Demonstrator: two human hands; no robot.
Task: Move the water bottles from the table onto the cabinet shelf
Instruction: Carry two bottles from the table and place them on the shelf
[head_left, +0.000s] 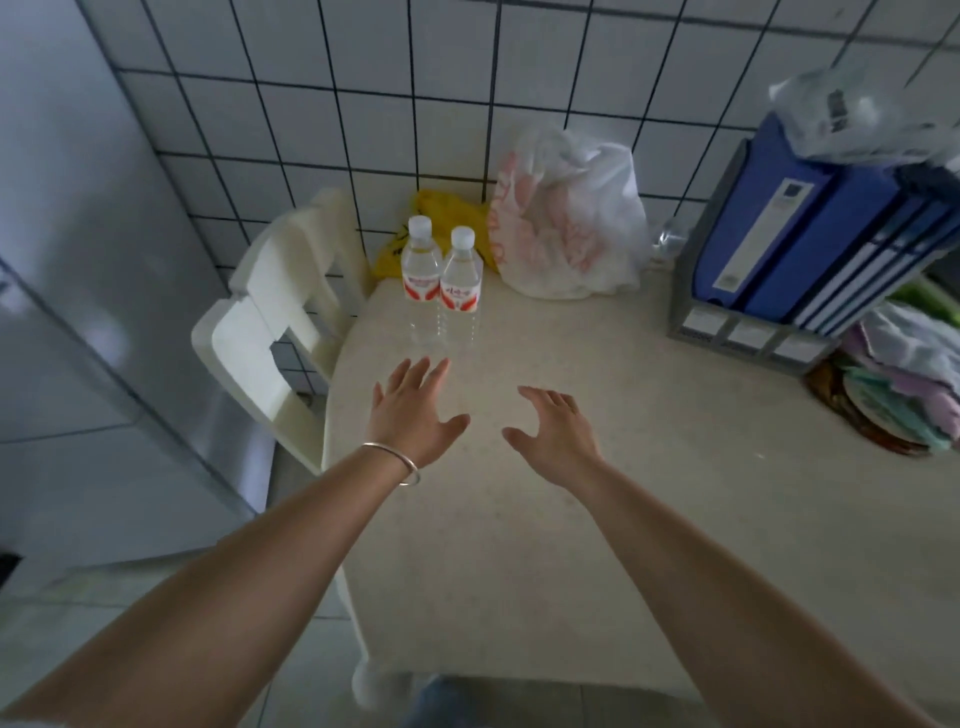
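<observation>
Two clear water bottles with white caps and red labels stand upright side by side near the far left edge of the beige table (571, 519): the left bottle (421, 275) and the right bottle (460, 286). My left hand (413, 410), with a silver bangle at the wrist, hovers over the table just short of the bottles, fingers spread and straight. My right hand (553, 428) hovers beside it, fingers spread and slightly bent. Neither hand touches a bottle. No cabinet shelf shows clearly.
A white plastic bag (566, 228) and a yellow bag (441, 213) lie behind the bottles against the tiled wall. A grey file rack with blue binders (810, 244) stands at the right, folded cloths (904, 384) beside it. A white chair (280, 322) and a grey appliance (78, 260) stand left.
</observation>
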